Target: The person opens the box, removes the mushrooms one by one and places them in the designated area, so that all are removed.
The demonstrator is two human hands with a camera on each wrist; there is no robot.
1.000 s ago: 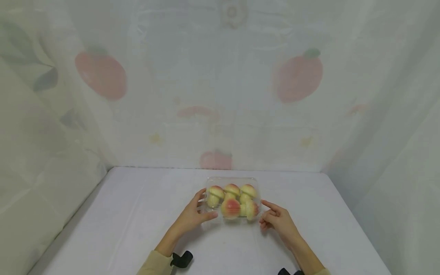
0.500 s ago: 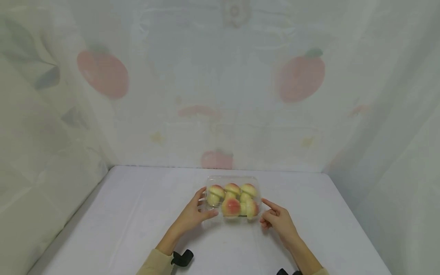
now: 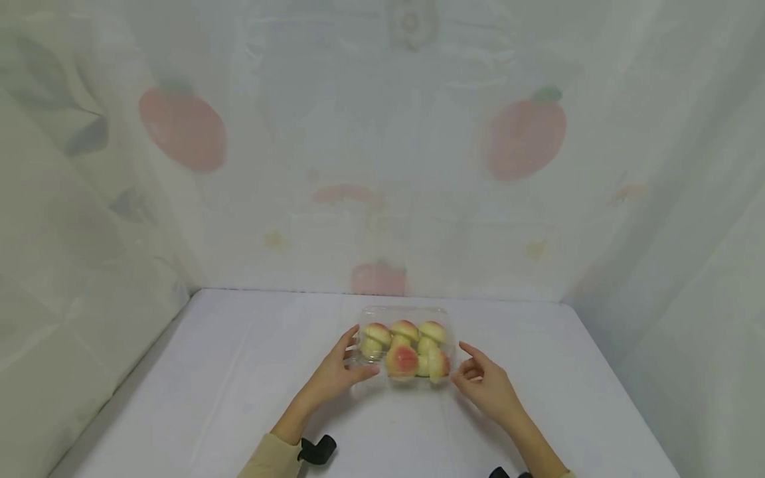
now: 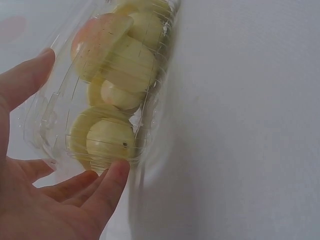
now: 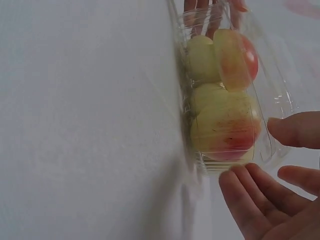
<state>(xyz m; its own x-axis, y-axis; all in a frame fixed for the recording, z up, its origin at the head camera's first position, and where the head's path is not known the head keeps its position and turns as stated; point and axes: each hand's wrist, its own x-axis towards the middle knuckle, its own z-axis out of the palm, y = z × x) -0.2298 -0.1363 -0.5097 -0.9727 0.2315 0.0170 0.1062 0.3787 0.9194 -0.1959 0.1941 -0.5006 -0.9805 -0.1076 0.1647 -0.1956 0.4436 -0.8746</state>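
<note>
A see-through plastic clamshell box (image 3: pixel 406 312) sits on the white table, holding several mushroom-shaped pieces (image 3: pixel 404 359), pale yellow with red-blushed caps. My left hand (image 3: pixel 333 373) spreads around the box's left end. In the left wrist view, its fingertips (image 4: pixel 119 167) touch the end wall low down, while the thumb (image 4: pixel 42 62) overlaps the lid side. At the opposite end is my right hand (image 3: pixel 487 388), with thumb and fingers apart. The right wrist view has its fingers (image 5: pixel 237 182) right by the end wall and its thumb (image 5: pixel 295 129) beside the lid edge.
The white table (image 3: pixel 251 385) reaches back to a pale curtain (image 3: pixel 382 133) printed with red fruit. More curtain hangs at both sides. A black wrist mount (image 3: pixel 318 450) sits on the left forearm.
My right hand has drawn its index finger slightly off the box corner and loosened its other fingers from their curl. The left hand and the box stay put.
</note>
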